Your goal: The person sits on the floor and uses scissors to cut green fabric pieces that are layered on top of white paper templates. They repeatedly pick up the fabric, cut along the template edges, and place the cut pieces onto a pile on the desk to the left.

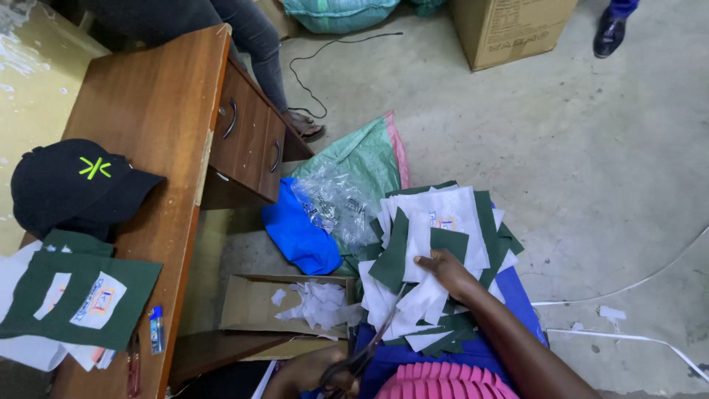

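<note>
Right hand [447,272] rests on a messy green-and-white fabric pile [436,251]; edges overlapping.

Two surfaces are in use here. The brown wooden desk [148,111] is loaded with a black cap [74,185], a stack of green and white cloth pieces [70,303] and a small blue lighter [156,330] near its edge. The concrete floor [576,162] is covered with a lot more: a cardboard box [509,26], a black cable [325,55], a green woven sack [365,159] (a blue cloth and clear plastic are piled on it), and an open carton [247,307] of white scraps.
</note>
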